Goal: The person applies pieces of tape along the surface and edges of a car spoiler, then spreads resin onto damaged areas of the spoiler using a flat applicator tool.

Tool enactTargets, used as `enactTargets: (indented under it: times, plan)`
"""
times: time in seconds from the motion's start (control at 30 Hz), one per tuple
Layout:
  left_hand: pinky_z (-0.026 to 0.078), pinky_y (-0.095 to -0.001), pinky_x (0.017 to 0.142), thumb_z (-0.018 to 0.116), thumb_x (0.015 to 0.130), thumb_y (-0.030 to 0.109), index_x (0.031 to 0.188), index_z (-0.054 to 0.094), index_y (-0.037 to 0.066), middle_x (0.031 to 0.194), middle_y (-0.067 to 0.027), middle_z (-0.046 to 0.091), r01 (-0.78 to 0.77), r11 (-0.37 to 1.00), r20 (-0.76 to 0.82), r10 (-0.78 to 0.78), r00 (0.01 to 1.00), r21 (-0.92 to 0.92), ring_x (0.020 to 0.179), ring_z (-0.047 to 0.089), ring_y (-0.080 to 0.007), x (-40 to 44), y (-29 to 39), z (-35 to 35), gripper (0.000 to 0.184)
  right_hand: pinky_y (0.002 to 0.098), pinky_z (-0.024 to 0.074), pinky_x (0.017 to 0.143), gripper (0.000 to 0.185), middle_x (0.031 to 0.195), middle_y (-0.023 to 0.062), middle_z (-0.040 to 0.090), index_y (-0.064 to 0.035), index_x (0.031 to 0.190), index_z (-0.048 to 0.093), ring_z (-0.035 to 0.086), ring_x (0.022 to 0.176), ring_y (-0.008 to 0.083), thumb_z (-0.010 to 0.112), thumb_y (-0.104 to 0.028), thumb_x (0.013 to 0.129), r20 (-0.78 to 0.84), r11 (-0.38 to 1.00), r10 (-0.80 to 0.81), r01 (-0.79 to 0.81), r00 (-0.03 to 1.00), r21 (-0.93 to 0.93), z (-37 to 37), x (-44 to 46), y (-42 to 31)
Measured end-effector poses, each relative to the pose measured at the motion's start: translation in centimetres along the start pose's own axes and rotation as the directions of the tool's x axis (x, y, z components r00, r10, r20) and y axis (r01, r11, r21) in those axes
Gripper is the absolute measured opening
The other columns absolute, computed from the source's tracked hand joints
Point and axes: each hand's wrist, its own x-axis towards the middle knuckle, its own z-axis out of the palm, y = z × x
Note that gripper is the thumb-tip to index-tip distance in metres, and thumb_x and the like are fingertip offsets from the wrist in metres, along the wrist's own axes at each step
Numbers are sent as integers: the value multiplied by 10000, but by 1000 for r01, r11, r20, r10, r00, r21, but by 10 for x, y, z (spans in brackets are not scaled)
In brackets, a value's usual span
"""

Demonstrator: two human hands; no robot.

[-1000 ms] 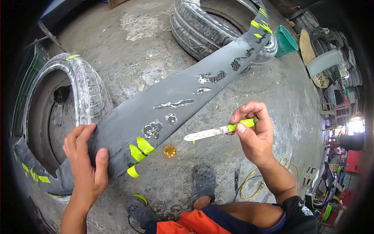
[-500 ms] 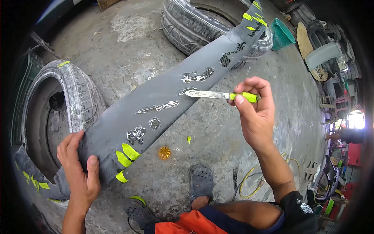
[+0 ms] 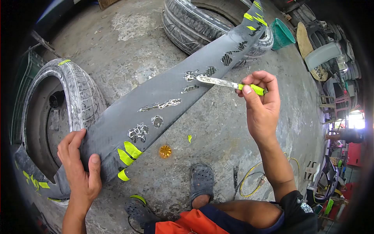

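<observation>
A long dark grey car body panel (image 3: 163, 86) slants across the view, lying over tires. Several rough patches on its face show black weave with whitish edges. My left hand (image 3: 80, 163) grips the panel near its lower left end, thumb on the face and fingers along the edge. In my right hand (image 3: 261, 105), between thumb and fingers, is a knife (image 3: 220, 82) with yellow-green tape around its handle. Its blade tip is at a worn patch (image 3: 191, 75) in the panel's upper middle. Yellow-green tape pieces (image 3: 130, 152) stick to the panel's lower edge.
One tire (image 3: 80, 93) stands at left and another tire (image 3: 183, 33) at the top. An amber dish-like object (image 3: 165, 151) sits on the concrete floor by my feet. A green bucket (image 3: 283, 34) is at upper right; a yellow hose (image 3: 244, 183) lies at lower right.
My right hand has moved the knife up and slightly right, from a small patch to the larger one above it. The panel has shifted slightly right; my left hand stays on it.
</observation>
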Motion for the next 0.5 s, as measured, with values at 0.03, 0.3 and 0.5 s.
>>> enactTargets:
  times: [0.03,0.3,0.5]
  plan:
    - [290,-464,1156,509,1000,308,1403,495,-17,1375,-241,475,-1,1000,-1,1,1000,-1,1320,438,-393,0,0,0,518,320,556,923,332,1134,81,591,-25,1276,486,600,1014,135,626,24,979,0,1000,-1,1,1000,-1,0,1,0]
    - [306,-466,1082,556,980,329,1392,521,-12,1311,-219,515,-50,999,-67,50,997,1,1211,473,-369,1,-1,4,535,309,540,935,326,1132,88,590,-19,1266,487,611,1027,151,626,36,977,-3,1000,14,-14,1000,23,8,1,9]
    - [304,-467,1084,559,980,319,1391,522,-14,1303,-220,514,-40,999,-61,40,997,2,1205,471,-369,1,1,3,530,300,537,920,326,1127,88,590,-16,1262,488,610,1018,148,618,52,971,-4,1000,12,-12,1000,-22,6,2,7]
